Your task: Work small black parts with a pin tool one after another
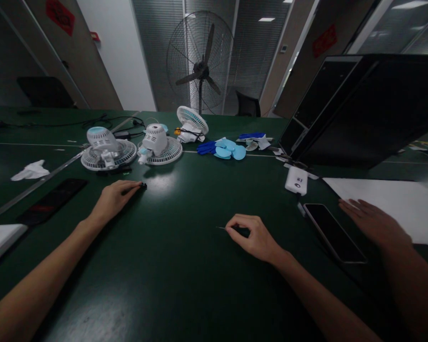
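Observation:
My left hand (pixel 113 197) rests low over the green table, its fingers pinched on a small black part (pixel 143 185) whose kind I cannot make out. Closed around a thin screwdriver (pixel 221 228), my right hand (pixel 253 235) is near the middle of the table; the slim metal shaft points left and the dark handle is mostly hidden in the palm. Beyond my left hand, two small white fans (pixel 109 149) (pixel 160 147) lie grille-down. Farther back a third white fan (pixel 191 124) leans with its grille raised. A light blue fan blade (pixel 230 148) lies to its right.
Another person's hand (pixel 376 221) lies by a white sheet (pixel 385 194) at right. Nearby are a phone (pixel 334 232), a white power bank (pixel 296 180) and a large black monitor (pixel 364 109). Blue gloves (pixel 207 147) lie behind. At left are a dark phone (pixel 53 202) and crumpled tissue (pixel 31 170).

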### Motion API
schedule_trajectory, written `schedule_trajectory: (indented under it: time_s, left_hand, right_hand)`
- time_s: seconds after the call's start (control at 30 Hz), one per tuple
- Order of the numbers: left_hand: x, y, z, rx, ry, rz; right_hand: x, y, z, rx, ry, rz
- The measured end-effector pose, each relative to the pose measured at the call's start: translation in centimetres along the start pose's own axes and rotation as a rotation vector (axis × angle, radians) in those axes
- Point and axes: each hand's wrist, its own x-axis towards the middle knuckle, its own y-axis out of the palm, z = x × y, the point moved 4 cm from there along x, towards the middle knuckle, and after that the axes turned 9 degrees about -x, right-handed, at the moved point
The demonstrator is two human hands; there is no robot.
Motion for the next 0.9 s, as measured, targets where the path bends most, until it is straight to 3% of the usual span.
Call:
schedule_trajectory:
  time_s: [0.1, 0.2, 0.4, 0.5, 0.57, 0.9]
  left_hand:
    - [-0.1, 0.9, -1.9, 0.099, 0.09, 0.077]
    - [-0.9, 2.8, -5.3, 0.046, 0.168, 0.161]
    - [-5.5, 11.4, -15.2, -0.368, 0.31, 0.433]
    - [-7.0, 14.4, -18.2, -0.438, 0.32, 0.483]
    - [-7.3, 15.1, -18.9, -0.433, 0.312, 0.488]
    - [-7.2, 14.5, -18.7, -0.417, 0.307, 0.482]
  right_hand:
    - [0.0, 0.0, -0.1, -0.002, -0.002, 0.007]
    - [-0.1, 0.1, 0.1, -0.022, -0.017, -0.002]
    - [-0.1, 0.0, 0.7, -0.089, -0.054, -0.029]
    - [-0.2, -0.2, 0.9, -0.107, -0.068, -0.033]
    - [-0.2, -0.2, 0.9, -0.106, -0.077, -0.025]
    - [-0.1, -0.2, 1.2, -0.136, -0.097, 0.02]
